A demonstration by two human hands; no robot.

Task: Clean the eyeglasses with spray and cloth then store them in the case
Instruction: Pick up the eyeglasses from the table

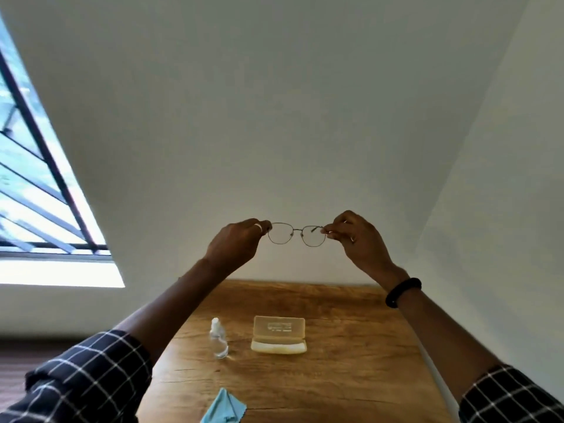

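The person holds the eyeglasses [297, 234] high above the wooden table [351, 346], against the pale wall, probably to look through the lenses for marks. The left hand [236, 244] pinches the left end of the thin metal frame and the right hand [357, 239] pinches the right end, so no finger touches the lenses. Below, the spray bottle [218, 338] stands beside the open case [279, 334], and the blue cloth [224, 407] lies near the front edge, all within easy reach.

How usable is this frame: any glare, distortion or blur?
Head view: window at left blown out; wide-angle lens slants the walls; eyeglasses thin but legible against the white wall, held by left hand and right hand; table evenly lit, slightly soft.
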